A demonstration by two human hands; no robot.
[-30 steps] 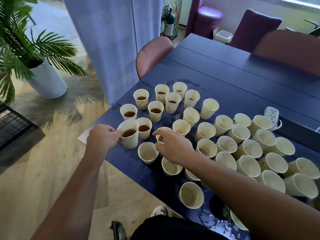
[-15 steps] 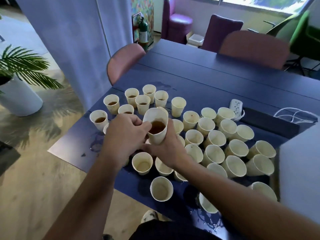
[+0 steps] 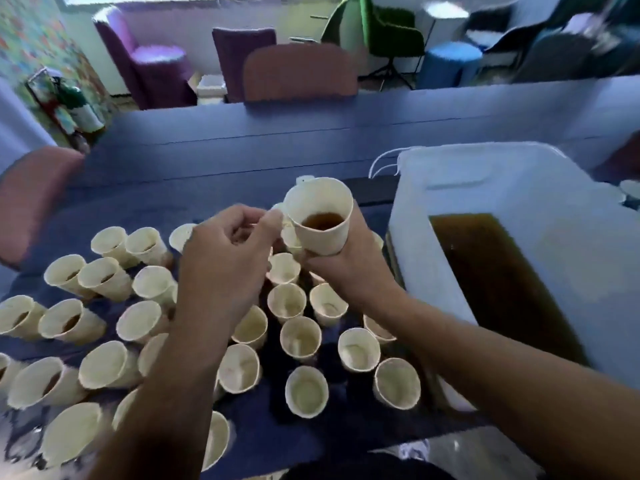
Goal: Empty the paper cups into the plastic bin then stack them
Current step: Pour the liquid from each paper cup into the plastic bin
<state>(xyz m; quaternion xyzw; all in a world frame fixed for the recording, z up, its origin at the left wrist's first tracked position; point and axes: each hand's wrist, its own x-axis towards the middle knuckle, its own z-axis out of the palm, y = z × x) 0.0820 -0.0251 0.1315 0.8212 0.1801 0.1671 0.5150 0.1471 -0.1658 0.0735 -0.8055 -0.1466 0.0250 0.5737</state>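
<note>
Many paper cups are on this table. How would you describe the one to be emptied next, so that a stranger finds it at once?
Start at the white plastic bin of brown liquid on the right of the blue table. Just left of it, the right hand holds one paper cup from below. It alone is lifted above the other cups, with brown liquid inside.

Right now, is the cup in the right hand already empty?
No, the cup held up by the right hand shows brown liquid inside, and it is not yet over the plastic bin.
</note>
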